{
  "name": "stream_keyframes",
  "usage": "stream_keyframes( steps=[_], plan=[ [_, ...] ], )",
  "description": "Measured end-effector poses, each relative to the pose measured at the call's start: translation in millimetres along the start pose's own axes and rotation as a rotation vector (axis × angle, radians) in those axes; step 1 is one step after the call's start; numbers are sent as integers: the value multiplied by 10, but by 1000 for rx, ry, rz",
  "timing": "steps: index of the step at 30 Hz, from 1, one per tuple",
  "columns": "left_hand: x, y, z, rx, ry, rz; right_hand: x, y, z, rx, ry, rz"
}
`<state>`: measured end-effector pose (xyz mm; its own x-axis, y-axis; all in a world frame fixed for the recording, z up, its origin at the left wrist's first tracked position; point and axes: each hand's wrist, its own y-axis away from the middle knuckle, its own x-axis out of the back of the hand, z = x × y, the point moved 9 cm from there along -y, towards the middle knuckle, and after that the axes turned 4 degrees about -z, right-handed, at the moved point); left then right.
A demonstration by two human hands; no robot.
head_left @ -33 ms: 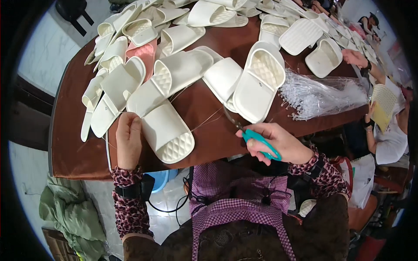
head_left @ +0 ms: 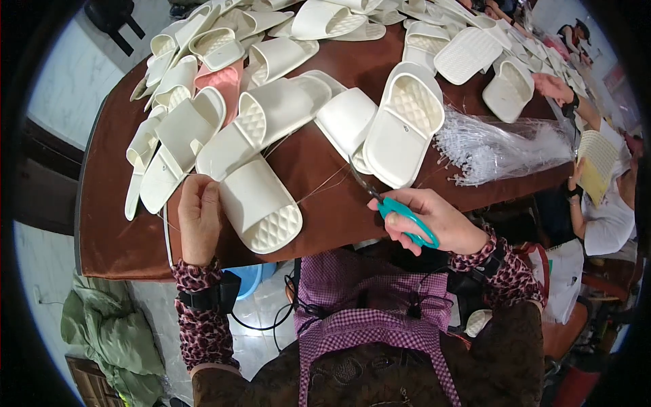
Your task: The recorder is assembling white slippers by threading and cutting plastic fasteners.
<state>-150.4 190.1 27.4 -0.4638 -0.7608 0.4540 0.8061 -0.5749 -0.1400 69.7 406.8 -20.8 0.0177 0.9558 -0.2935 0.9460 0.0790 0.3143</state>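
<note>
My left hand rests on the near side edge of a white slipper that lies on the brown table. My right hand is closed on teal-handled scissors. Their blades point up and to the left, toward a thin thread that runs from the slipper across the table. The blade tips lie just below a second white slipper. Both forearms wear patterned sleeves.
Several white slippers and one pink slipper cover the far half of the table. A bundle of clear plastic fasteners lies at the right. Another person's hand and a yellow sheet are at the right edge. Green cloth lies on the floor.
</note>
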Motion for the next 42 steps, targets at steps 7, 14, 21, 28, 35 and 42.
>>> stream_keyframes(
  steps=[7,14,21,28,35,42],
  plan=[
    [-324,211,837,-328,-266,129,-20,64,-13,45,-74,-34],
    [-1231,251,1043,-478,-702,-191,-175,128,35,41,-72,-120],
    [-1499,305,919,-521,-997,-325,-201,174,225,-59,-169,-128],
    [-1395,334,890,-488,-962,-268,-259,140,280,-72,-184,-163],
    [-1140,341,1001,-482,-548,-135,-358,56,203,-71,-166,-195],
    [-1088,348,967,-477,-439,-139,-439,-171,124,-2,-202,-171]
  ],
)
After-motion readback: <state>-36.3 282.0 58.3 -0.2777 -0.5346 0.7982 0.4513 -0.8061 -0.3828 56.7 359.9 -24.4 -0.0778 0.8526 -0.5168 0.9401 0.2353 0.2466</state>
